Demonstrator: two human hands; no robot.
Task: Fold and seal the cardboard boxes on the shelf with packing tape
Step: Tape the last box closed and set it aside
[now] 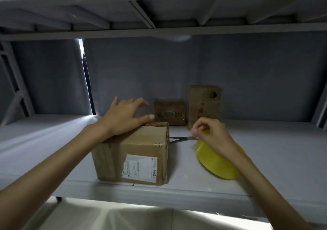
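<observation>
I am looking into a grey metal shelf (265,159) where the nearest cardboard box (134,152) is sitting close to the front edge, its white shipping label (139,167) facing me. My left hand (123,116) is lying flat on the top of that box with the fingers spread and straight, pressing the flaps down; the fingertips are reaching past the far edge. My right hand (210,132) is hovering just to the right of the box, fingers curled, pinching what looks like the end of a clear strip of tape (182,139) that is stretching from the box's upper right corner to the fingers. The strip is thin and partly glinting, so I cannot tell exactly where it is sticking to the box. Below and behind that hand, a yellow tape roll (217,164) is resting on the shelf floor, partly hidden by my wrist and forearm.

At the back, two more brown boxes are standing against the rear wall: a low box (169,113) with faint green lettering and, just beside it on the right, a taller box (205,106) standing on end. Both are well apart from the near box. The shelf above (159,8) is hanging low over everything, and a bright slit of light (81,49) is showing at the left rear corner
</observation>
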